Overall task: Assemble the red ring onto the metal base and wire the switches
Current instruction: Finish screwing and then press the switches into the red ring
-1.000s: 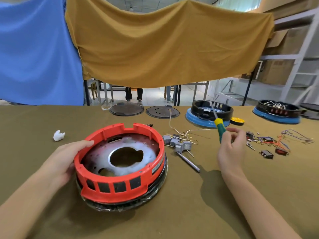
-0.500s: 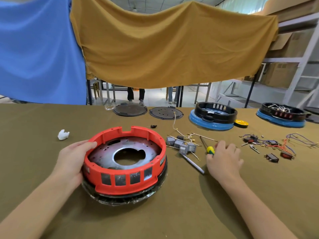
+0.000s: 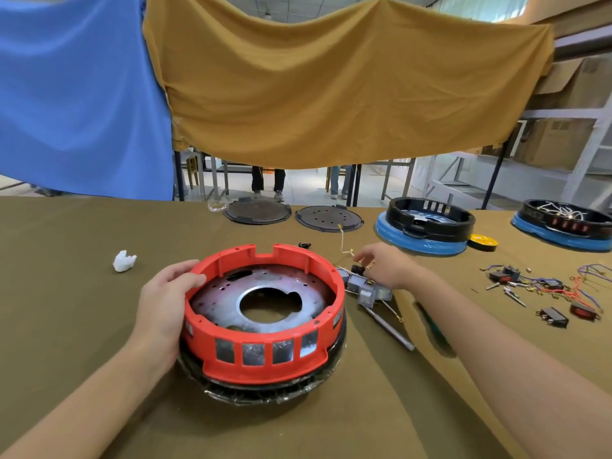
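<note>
Olive cloth bench [image 3: 82, 226], blue & ochre drapes behind. Nearest: red ring [image 3: 265, 313] sat on metal base [image 3: 268, 301], left hand [image 3: 164, 304] gripping its rim w/ thumb over the edge, prob. to keep it from shifting. Further back, right hand [image 3: 385, 265] reached into the switches [image 3: 366, 288] beside the ring, fingertips pinching a small dark part, likely picking the next piece to wire; black/blue units [image 3: 427, 226] at far edge.

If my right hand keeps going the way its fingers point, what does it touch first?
Probably the small black part at the fingertips of the right hand, among the grey switches; depth is unclear.
</note>
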The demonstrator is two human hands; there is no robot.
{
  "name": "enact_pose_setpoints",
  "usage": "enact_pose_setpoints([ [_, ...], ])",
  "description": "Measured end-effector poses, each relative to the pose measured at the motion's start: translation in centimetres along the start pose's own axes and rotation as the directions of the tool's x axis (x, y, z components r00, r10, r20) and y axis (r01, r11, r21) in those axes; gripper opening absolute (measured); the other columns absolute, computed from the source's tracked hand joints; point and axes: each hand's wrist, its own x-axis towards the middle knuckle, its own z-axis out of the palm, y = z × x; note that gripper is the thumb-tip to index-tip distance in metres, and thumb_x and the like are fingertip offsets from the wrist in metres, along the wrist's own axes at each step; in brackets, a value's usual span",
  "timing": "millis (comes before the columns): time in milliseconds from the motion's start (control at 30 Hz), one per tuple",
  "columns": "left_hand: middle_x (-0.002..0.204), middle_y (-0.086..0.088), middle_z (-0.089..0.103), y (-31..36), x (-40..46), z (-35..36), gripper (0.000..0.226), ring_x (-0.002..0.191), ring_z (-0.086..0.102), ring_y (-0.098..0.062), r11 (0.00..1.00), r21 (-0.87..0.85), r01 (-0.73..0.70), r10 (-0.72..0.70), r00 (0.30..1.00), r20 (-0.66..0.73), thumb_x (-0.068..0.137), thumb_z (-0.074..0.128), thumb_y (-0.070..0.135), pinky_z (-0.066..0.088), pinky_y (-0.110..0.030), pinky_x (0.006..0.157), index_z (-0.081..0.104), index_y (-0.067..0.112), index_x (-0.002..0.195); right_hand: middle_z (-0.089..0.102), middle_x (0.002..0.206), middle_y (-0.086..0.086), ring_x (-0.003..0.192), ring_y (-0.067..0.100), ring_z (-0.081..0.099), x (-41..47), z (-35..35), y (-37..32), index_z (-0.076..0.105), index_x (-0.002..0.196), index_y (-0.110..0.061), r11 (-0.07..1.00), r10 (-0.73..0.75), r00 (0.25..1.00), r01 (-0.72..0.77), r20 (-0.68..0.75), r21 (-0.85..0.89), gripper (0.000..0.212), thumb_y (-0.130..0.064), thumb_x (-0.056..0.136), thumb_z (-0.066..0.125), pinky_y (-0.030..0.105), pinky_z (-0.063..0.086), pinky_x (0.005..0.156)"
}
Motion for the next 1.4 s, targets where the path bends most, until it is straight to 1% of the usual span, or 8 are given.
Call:
enact_pose_setpoints([
  [200, 0.101, -0.009, 0.075, -0.4, 0.7, -0.1, 0.03, 0.09, 0.071, -0.025, 0.999, -0.001, -0.049, 0.049, 0.999, -0.023, 0.086, 0.062, -0.001, 0.056, -0.041, 0.085, 0.074, 0.024, 0.097, 0.058, 0.128, 0.0, 0.099, 0.01, 0.055, 0.6, 1.5, -1.0, 0.06, 0.131, -0.022, 0.977, -0.074, 0.975, 0.113, -0.211, 0.182, 0.045, 0.001, 0.095, 0.047, 0.015, 0.044, 0.064],
  [333, 0.105, -0.012, 0.074, -0.3, 0.8, -0.2, 0.029, 0.091, 0.069, -0.026, 0.998, 0.007, -0.063, 0.063, 0.998, -0.019, 0.086, 0.062, -0.002, 0.055, -0.044, 0.091, 0.074, 0.023, 0.097, 0.062, 0.13, 0.004, 0.108, 0.019, 0.06, 0.7, 1.1, -3.5, 0.06, 0.128, -0.018, 0.979, -0.186, 0.975, 0.194, 0.117, -0.059, 0.037, -0.026, 0.093, 0.066, 0.033, 0.051, 0.09],
  [433, 0.104, -0.012, 0.075, -0.2, 0.7, -0.3, 0.029, 0.092, 0.07, -0.028, 0.998, 0.007, -0.063, 0.063, 0.998, -0.012, 0.086, 0.062, -0.001, 0.055, -0.046, 0.092, 0.074, 0.023, 0.096, 0.061, 0.131, 0.006, 0.115, 0.024, 0.058, 1.0, 1.4, -4.4, 0.058, 0.13, -0.018, 0.969, -0.17, 0.98, 0.185, 0.106, -0.163, 0.037, -0.023, 0.094, 0.066, 0.036, 0.049, 0.094],
  [667, 0.104, -0.012, 0.074, -0.4, 0.9, -0.4, 0.029, 0.089, 0.069, -0.026, 0.997, 0.029, -0.071, 0.071, 0.997, -0.007, 0.085, 0.062, -0.001, 0.055, -0.044, 0.089, 0.074, 0.023, 0.095, 0.073, 0.104, 0.0, 0.091, 0.014, 0.065, -0.7, 0.3, -1.3, 0.067, 0.111, -0.029, 0.708, 0.02, 0.999, 0.018, -0.045, 0.706, 0.025, -0.036, 0.105, 0.044, 0.03, 0.052, 0.081],
  [800, 0.105, -0.013, 0.074, -0.3, 0.8, -0.3, 0.029, 0.089, 0.068, -0.026, 0.996, 0.042, -0.079, 0.078, 0.997, 0.003, 0.086, 0.062, -0.001, 0.055, -0.043, 0.089, 0.074, 0.023, 0.096, 0.077, 0.098, 0.004, 0.084, 0.014, 0.068, -1.8, 0.0, -0.1, 0.063, 0.115, -0.017, 0.537, 0.049, 0.999, -0.017, -0.011, 0.843, 0.029, -0.032, 0.108, 0.038, 0.03, 0.055, 0.076],
  [1067, 0.11, -0.01, 0.073, -0.3, 0.9, -0.6, 0.029, 0.093, 0.069, -0.026, 0.994, 0.065, -0.083, 0.082, 0.996, 0.021, 0.087, 0.062, 0.0, 0.054, -0.042, 0.09, 0.074, 0.024, 0.097, 0.068, 0.106, 0.006, 0.098, 0.019, 0.066, -2.4, 1.0, -0.3, 0.067, 0.106, -0.015, 0.653, 0.206, 0.94, 0.076, -0.273, 0.754, 0.029, -0.019, 0.108, 0.038, 0.037, 0.057, 0.089],
  [1200, 0.11, -0.01, 0.073, -0.3, 1.0, -0.6, 0.029, 0.094, 0.068, -0.026, 0.994, 0.074, -0.082, 0.08, 0.996, 0.025, 0.086, 0.062, 0.001, 0.053, -0.044, 0.094, 0.074, 0.025, 0.096, 0.07, 0.107, -0.001, 0.1, 0.01, 0.067, -2.4, 1.1, 0.1, 0.066, 0.105, -0.013, 0.527, 0.337, 0.889, 0.095, -0.31, 0.844, 0.027, -0.018, 0.107, 0.04, 0.029, 0.054, 0.091],
  [1400, 0.113, -0.013, 0.072, -0.3, 1.1, -0.6, 0.029, 0.095, 0.068, -0.027, 0.994, 0.077, -0.082, 0.08, 0.996, 0.032, 0.086, 0.062, 0.0, 0.052, -0.048, 0.098, 0.074, 0.026, 0.094, 0.063, 0.084, -0.013, 0.062, -0.001, 0.052, -3.1, 0.6, 0.7, 0.068, 0.098, -0.025, 0.89, 0.067, 0.941, 0.094, -0.332, 0.446, 0.023, -0.023, 0.103, 0.045, 0.017, 0.042, 0.056],
])
